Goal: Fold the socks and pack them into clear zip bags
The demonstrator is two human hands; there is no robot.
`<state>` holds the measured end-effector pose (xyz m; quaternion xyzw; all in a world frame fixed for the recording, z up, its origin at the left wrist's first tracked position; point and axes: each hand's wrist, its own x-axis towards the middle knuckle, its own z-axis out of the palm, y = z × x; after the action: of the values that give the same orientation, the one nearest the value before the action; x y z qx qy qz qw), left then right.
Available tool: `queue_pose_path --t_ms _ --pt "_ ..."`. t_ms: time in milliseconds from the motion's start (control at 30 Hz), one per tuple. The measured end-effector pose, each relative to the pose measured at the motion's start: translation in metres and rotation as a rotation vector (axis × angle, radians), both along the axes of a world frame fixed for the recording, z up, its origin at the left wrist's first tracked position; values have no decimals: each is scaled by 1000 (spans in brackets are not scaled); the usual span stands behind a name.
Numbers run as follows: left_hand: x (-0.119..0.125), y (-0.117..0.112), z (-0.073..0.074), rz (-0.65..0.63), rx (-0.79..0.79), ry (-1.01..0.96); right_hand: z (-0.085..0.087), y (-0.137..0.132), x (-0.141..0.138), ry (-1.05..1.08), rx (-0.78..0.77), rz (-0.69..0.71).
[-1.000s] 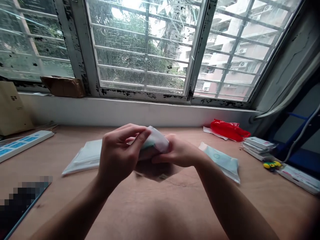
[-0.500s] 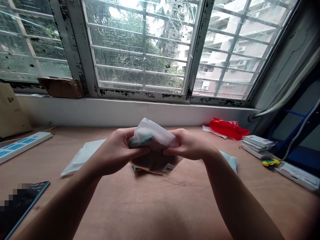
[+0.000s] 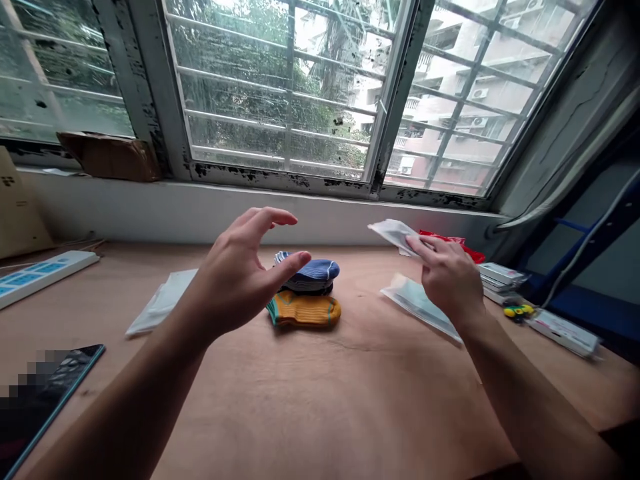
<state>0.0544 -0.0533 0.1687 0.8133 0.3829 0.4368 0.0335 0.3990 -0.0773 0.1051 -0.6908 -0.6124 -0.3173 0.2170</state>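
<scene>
A small stack of folded socks lies on the wooden table in the middle: a blue striped pair on top of an orange pair with teal trim. My left hand hovers just left of and above the stack, fingers spread and holding nothing. My right hand is off to the right, pinching an empty clear plastic bag lifted above the table. Below that hand lies a sealed plastic packet with something pale blue inside.
Flat plastic packets lie at the left, a white power strip further left, a dark phone at the near left. A red bag, small boxes and a yellow-green item are at the right. Barred window behind.
Both hands held the bag with the socks in it; now the socks lie stacked on the table, the right hand has carried the empty bag off to the right, and the left hand has opened.
</scene>
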Motion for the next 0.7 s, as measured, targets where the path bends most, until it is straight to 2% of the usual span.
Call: queue_pose_path --t_ms 67,133,200,267,400,467,600,700 --pt "0 -1 1 -18 -6 16 -44 -11 26 -97 -149 -135" --pt "0 -1 -1 -38 -25 37 -86 -21 48 -115 -400 -121" --pt "0 0 -3 -64 -39 53 -110 -26 65 -77 -466 -131" --pt "1 0 -5 -89 -43 62 -113 -22 76 -13 -467 -121" --pt "4 -1 -7 -113 -70 83 -87 10 85 18 -364 -109" --pt "5 -2 -8 -126 -90 98 -82 28 87 19 -395 -129" --pt "6 -2 -10 -160 -133 127 -99 46 91 90 -573 -155" --pt "8 -2 -10 -175 -163 129 -110 46 94 88 -604 -162"
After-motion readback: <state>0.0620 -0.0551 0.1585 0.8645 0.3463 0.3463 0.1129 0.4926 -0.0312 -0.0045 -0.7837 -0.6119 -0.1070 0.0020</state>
